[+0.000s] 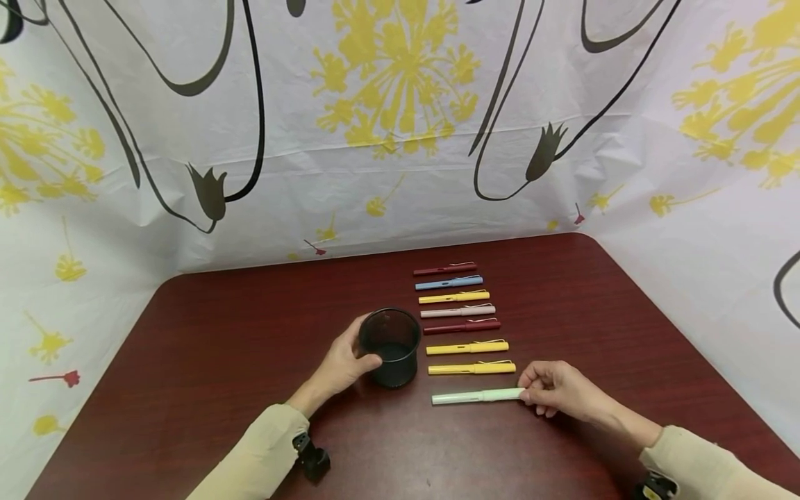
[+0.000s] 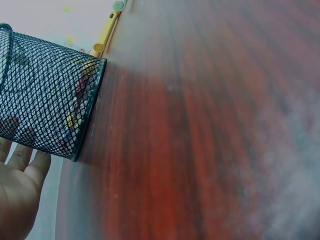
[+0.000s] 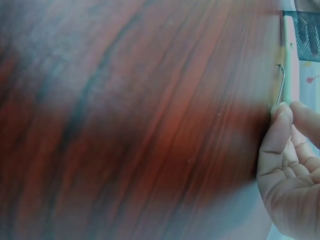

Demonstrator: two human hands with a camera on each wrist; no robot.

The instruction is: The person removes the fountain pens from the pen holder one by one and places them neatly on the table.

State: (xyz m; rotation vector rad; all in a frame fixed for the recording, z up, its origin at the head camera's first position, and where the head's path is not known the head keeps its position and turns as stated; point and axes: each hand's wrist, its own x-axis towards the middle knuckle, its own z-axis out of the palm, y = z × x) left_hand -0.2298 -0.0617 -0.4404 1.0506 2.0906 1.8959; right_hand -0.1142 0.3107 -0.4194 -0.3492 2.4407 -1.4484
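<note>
A black mesh pen cup (image 1: 392, 351) stands on the table, and my left hand (image 1: 342, 357) holds it from its left side, thumb in front. In the left wrist view the cup (image 2: 47, 90) shows its mesh wall, with fingers (image 2: 37, 167) against it. My right hand (image 1: 559, 390) pinches the right end of a mint green pen (image 1: 478, 396). The right wrist view shows thumb and finger of the right hand (image 3: 292, 170) meeting at the end of the pen (image 3: 288, 60), near its metal clip.
Behind the green pen lie two yellow pens (image 1: 471, 369), (image 1: 467, 348), then a dark red pen (image 1: 462, 326), a pale pink pen (image 1: 457, 312) and several others in a column. A patterned white sheet (image 1: 400, 194) borders the dark red-brown table (image 1: 250, 333).
</note>
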